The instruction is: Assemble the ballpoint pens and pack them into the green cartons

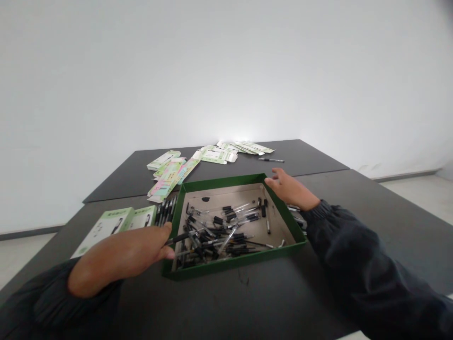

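A shallow green box (235, 270) lies on the dark table, holding a jumble of pen parts (212, 236): clear barrels, black caps and refills. At its left wall, my left hand (152, 245) pinches a black pen (181, 237) that points in over the box. My right hand (292, 189) is at the far right corner of the box, fingers slightly apart with nothing seen in them; whether it touches the rim I cannot tell. Several black pens (165, 211) lie side by side just beyond my left hand.
Green-and-white pen cartons (106, 226) lie left of the box. Flattened cartons (170, 177) and more flat cartons (244, 147) spread across the far table. A single pen (271, 160) lies at the back right. Partly hidden pens (299, 219) sit along the box's right side. A wall (226, 71) stands behind.
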### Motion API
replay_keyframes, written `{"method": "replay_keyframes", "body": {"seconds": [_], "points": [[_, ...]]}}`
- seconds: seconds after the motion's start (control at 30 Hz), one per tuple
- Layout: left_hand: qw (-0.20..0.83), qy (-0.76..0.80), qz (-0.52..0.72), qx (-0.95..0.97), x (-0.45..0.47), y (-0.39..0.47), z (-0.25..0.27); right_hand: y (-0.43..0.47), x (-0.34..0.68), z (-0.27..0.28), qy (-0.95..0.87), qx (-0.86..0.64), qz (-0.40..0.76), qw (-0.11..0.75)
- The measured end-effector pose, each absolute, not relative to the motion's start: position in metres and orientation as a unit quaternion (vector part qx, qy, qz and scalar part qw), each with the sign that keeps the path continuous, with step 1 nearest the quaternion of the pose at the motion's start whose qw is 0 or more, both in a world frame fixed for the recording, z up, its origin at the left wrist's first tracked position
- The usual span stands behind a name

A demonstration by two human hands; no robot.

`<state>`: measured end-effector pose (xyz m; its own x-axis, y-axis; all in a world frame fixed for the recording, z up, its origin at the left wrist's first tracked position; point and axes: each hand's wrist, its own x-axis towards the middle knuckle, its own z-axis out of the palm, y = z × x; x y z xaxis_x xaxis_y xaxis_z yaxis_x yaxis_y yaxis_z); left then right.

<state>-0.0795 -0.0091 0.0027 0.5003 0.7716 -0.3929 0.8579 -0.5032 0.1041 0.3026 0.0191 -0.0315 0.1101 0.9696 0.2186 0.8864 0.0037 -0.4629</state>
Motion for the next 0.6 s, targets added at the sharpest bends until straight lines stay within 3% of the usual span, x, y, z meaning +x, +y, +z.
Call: {"method": "replay_keyframes", "body": {"seconds": [0.13,0.33,0.6], "points": [[0.164,0.464,-0.181,0.851,-0.073,-0.013,0.018,0.007,0.285,-0.004,-0.711,-0.652,-0.007,0.265],[0.166,0.461,-0.173,0.854,-0.077,-0.018,0.024,0.006,0.247,0.015,-0.861,-0.496,0.112,0.025],[0.167,0.456,-0.169,0.858,-0.083,-0.023,0.018,0.019,0.235,-0.018,-0.9,-0.387,0.134,-0.15]]}}
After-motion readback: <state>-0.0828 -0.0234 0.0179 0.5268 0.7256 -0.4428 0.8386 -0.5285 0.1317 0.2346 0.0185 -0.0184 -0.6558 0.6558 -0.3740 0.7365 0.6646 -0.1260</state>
